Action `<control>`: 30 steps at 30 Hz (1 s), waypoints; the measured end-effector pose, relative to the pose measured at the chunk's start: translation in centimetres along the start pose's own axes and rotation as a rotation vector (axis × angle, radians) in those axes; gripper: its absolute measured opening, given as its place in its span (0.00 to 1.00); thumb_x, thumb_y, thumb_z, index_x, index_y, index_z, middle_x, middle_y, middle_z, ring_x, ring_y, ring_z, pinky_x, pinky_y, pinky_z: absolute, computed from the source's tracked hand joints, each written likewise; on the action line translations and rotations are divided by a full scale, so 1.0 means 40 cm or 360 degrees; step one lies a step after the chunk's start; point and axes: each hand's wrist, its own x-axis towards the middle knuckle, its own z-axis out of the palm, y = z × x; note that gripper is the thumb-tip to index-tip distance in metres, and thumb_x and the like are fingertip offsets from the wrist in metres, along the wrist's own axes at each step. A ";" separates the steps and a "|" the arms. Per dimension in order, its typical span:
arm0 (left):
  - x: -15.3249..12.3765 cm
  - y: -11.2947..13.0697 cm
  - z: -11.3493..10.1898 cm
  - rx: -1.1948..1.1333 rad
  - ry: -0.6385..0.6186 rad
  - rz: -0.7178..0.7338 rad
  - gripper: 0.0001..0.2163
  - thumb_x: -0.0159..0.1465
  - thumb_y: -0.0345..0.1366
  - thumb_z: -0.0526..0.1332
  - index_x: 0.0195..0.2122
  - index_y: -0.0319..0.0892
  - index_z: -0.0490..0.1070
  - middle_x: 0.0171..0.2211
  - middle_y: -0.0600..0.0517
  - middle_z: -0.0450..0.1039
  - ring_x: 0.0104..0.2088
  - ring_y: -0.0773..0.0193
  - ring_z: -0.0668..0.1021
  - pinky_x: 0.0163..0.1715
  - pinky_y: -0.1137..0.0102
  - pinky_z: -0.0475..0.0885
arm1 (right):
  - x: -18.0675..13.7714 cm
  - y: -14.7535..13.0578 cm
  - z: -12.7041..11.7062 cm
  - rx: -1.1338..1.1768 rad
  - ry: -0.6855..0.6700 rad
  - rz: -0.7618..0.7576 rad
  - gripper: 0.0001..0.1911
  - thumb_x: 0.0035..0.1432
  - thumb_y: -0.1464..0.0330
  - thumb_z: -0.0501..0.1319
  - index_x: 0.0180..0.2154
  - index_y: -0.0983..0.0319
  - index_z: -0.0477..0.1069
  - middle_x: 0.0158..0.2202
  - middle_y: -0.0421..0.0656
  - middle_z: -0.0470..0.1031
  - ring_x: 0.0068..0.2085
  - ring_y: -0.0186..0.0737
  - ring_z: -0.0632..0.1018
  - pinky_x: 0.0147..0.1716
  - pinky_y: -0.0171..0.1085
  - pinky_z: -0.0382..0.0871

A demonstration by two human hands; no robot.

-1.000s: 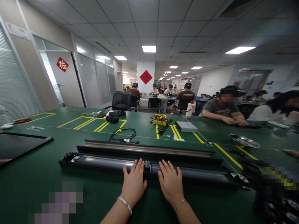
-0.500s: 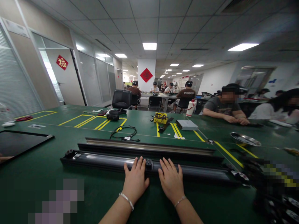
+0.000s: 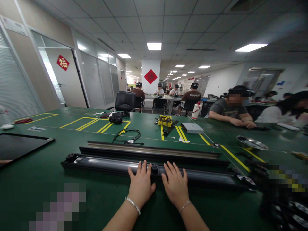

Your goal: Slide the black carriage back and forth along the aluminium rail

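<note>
Wears a silvery beaded bracelet [image 3: 131, 205] on the wrist of the left hand [image 3: 141, 185], its small rounded links catching the light. Wears a thinner silvery chain bracelet [image 3: 184, 206] on the wrist of the right hand [image 3: 175, 186], finer and plainer than the other. Shows both forearms bare from the wrists down to the lower edge of the view.

A pixelated patch [image 3: 57, 205] hides part of the bench [image 3: 101, 199] near its left corner, and a second patch [image 3: 286, 181] covers things at its right edge. The black tray [image 3: 24, 146] is cut off at the left. The small fitting [image 3: 154, 167] between the left hand [image 3: 141, 183] and right hand [image 3: 175, 186] is too small to identify.
</note>
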 end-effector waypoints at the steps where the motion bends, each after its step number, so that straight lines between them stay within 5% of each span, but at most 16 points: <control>1: 0.000 -0.002 0.002 0.0002 0.0008 0.0009 0.30 0.56 0.42 0.50 0.60 0.45 0.51 0.63 0.45 0.49 0.62 0.46 0.50 0.53 0.35 0.42 | 0.000 0.000 0.000 -0.0003 0.0005 -0.0003 0.23 0.61 0.58 0.41 0.55 0.53 0.61 0.59 0.41 0.59 0.60 0.44 0.57 0.57 0.55 0.40; 9: 0.003 -0.023 0.014 -0.0064 0.0056 0.0214 0.28 0.57 0.41 0.50 0.60 0.42 0.52 0.63 0.48 0.51 0.62 0.57 0.53 0.60 0.52 0.45 | -0.007 -0.011 0.000 0.0039 -0.0019 -0.0095 0.22 0.61 0.58 0.44 0.55 0.49 0.60 0.60 0.39 0.57 0.61 0.44 0.56 0.57 0.56 0.38; 30: 0.002 -0.016 0.021 -0.0131 0.0110 0.0153 0.28 0.57 0.40 0.51 0.60 0.44 0.53 0.62 0.50 0.53 0.61 0.56 0.55 0.58 0.55 0.50 | -0.014 -0.018 0.023 -0.0032 -0.0050 -0.0234 0.26 0.56 0.63 0.49 0.57 0.52 0.58 0.62 0.38 0.53 0.62 0.46 0.53 0.59 0.52 0.38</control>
